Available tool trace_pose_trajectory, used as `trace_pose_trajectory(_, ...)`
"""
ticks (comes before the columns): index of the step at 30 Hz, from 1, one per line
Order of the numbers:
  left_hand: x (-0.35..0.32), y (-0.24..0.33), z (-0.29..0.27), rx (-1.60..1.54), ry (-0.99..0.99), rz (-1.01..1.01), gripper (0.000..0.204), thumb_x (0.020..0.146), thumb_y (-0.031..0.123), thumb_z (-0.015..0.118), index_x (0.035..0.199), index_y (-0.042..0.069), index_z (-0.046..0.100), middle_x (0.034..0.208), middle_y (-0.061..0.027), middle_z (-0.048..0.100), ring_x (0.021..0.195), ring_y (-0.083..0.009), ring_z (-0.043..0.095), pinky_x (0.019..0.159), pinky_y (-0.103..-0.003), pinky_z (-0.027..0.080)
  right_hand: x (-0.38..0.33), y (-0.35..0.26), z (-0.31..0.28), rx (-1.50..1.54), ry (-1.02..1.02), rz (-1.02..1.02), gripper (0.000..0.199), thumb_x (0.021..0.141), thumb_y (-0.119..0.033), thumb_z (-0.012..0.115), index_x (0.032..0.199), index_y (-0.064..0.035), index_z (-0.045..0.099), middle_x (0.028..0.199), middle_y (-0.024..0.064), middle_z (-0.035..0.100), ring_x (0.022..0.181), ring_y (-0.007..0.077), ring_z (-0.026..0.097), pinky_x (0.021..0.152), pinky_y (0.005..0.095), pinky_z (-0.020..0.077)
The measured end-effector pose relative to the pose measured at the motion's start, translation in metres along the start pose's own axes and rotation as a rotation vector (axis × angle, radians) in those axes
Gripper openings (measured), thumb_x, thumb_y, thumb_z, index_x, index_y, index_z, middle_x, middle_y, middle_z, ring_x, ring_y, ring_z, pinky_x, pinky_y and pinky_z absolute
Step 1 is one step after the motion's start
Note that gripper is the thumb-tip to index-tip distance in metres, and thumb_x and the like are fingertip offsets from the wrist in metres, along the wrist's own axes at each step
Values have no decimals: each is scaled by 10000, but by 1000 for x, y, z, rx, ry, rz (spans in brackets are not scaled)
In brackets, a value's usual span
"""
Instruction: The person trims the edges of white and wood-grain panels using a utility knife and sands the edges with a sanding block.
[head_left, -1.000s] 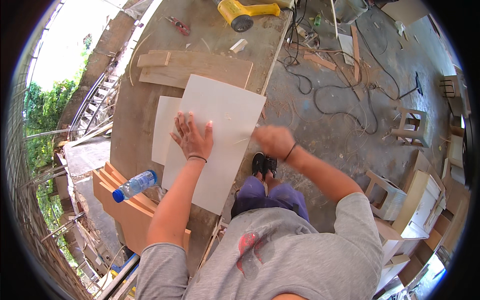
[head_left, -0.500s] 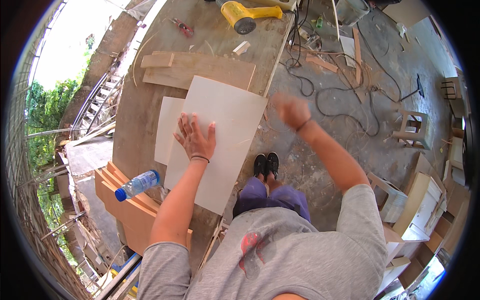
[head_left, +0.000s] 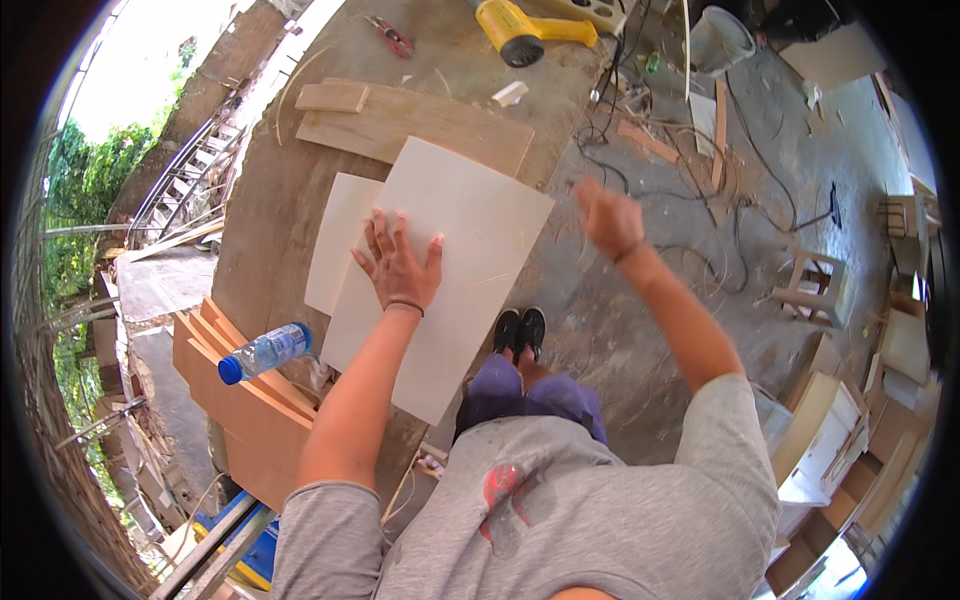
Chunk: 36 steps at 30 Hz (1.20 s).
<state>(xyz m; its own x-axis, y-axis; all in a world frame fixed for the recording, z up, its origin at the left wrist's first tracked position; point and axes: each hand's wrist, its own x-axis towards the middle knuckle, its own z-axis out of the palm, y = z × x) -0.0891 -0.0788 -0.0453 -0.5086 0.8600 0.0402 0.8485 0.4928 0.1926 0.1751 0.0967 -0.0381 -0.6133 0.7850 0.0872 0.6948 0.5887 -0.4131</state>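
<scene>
At the bottom of the frame is the person's grey short-sleeved T-shirt with a red print, and above it a pair of black shoes on the grey, stained concrete floor. The left hand lies flat on a large white rectangular board, fingers spread apart, gripping nothing. That board sits slightly askew at the centre of the frame, overlapping a smaller white panel to its left, both on a worn brownish worktable. The right hand is raised right of the board, apart from it; its fingers look curled, but blur hides whether they hold anything. At lower left, a clear plastic bottle with a blue cap lies over upright orange-brown wooden boards. Beyond the white board, a long pale-brown wooden plank bears a short wooden piece at its left end. At the top of the frame are red-handled pliers and a yellow gun-shaped tool. Dark cables trail over the floor at upper right, near a pale plastic stool.
</scene>
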Motion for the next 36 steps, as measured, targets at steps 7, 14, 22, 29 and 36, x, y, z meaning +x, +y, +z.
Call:
trace_pose_trajectory(7, -3, 1, 3, 12, 15, -4, 659, 889, 533, 541, 1389, 130, 390, 1538, -144, 233, 1457, -332, 131, 1108, -647, 64, 4, 0, 2, -106, -139, -5, 114, 908, -201, 519, 900, -114, 594, 767, 144, 655, 682, 352, 636, 562, 471, 495)
trace_pose_trajectory(14, -2, 1, 2, 29, 3, -14, 667, 890, 540, 535, 1401, 137, 383, 1549, -141, 213, 1459, -326, 127, 1116, -639, 58, -19, -15, 12, 69, -48, -149, 148, 933, -241, 510, 906, -113, 580, 747, 166, 640, 694, 394, 620, 564, 489, 479)
trace_pose_trajectory(22, -3, 2, 2, 24, -13, -19, 676, 890, 544, 533, 1411, 144, 371, 1550, -147, 211, 1460, -326, 125, 1116, -640, 56, -20, -14, 13, 84, -25, -118, 201, 945, -278, 479, 909, -111, 585, 753, 169, 650, 692, 386, 633, 586, 484, 497)
trace_pose_trajectory(29, -3, 1, 1, 7, -25, -33, 673, 889, 541, 530, 1408, 142, 373, 1545, -157, 216, 1456, -340, 138, 1110, -648, 65, -5, -20, 6, 40, -23, 22, 172, 913, -265, 519, 926, -109, 593, 805, 148, 665, 728, 378, 640, 601, 478, 505)
trace_pose_trajectory(36, -5, 2, 5, 12, 2, -10, 672, 885, 545, 530, 1398, 136, 383, 1544, -160, 214, 1450, -347, 150, 1104, -658, 77, 8, 18, -6, -202, -163, 146, 153, 925, -182, 491, 920, -92, 614, 890, 147, 656, 796, 366, 644, 657, 460, 504)
